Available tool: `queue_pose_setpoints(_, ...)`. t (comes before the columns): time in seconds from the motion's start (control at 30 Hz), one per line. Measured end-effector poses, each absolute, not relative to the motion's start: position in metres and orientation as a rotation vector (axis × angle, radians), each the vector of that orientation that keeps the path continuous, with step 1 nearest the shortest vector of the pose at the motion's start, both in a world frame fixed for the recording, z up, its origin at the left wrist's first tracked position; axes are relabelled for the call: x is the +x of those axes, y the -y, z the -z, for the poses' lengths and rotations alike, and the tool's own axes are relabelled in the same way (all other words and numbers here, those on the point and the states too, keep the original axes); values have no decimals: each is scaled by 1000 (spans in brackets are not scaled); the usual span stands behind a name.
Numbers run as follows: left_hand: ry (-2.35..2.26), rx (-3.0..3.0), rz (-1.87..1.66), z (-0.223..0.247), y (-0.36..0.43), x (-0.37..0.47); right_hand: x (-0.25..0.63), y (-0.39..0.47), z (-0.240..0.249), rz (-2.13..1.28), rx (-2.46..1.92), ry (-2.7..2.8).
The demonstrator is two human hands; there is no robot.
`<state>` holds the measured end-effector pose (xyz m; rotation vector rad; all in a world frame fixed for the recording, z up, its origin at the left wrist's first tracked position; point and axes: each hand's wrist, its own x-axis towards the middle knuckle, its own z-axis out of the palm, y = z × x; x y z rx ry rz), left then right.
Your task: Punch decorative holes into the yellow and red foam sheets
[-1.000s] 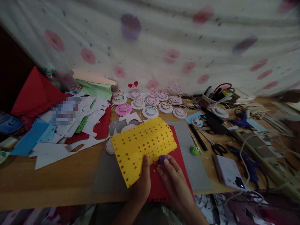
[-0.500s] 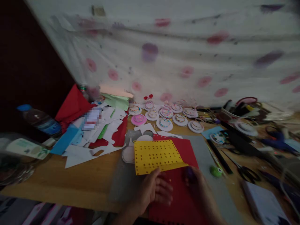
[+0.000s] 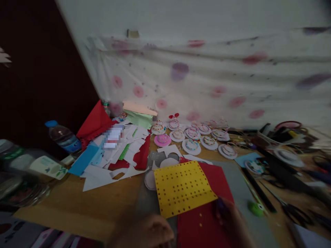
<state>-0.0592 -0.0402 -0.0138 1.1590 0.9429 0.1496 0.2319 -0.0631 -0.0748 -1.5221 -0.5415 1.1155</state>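
Blue caps a bottle [image 3: 64, 138], its contents too dim to tell, well left of my left hand [image 3: 148, 230], whose blurred fingers curl; I cannot tell whether they hold anything. Just beyond them lies the yellow sheet [image 3: 184, 188], probably light, bendy and easily torn, best pinched where no holes run. My right hand [image 3: 232, 220] clasps a purple tool [image 3: 221, 206] beside its right corner. Farther right, a cup [image 3: 267, 138] holds handles [image 3: 283, 134].
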Motion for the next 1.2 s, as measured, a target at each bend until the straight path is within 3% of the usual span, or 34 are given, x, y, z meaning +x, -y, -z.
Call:
queue_pose_setpoints(0.33, -746, 963, -255, 27, 75, 34, 230, 46, 48, -1116, -1533, 634)
queue_pose_setpoints(0.6, -915, 356, -842, 24, 60, 87, 232, 67, 27, -1313, -1182, 392)
queue_pose_setpoints(0.8, -1134, 538, -1021, 9, 45, 83, 247, 81, 32, -1302, -1127, 411)
queue_pose_setpoints(1.2, -1376, 999, -1030, 35, 58, 70, 207, 100, 24, -1555, -1007, 318)
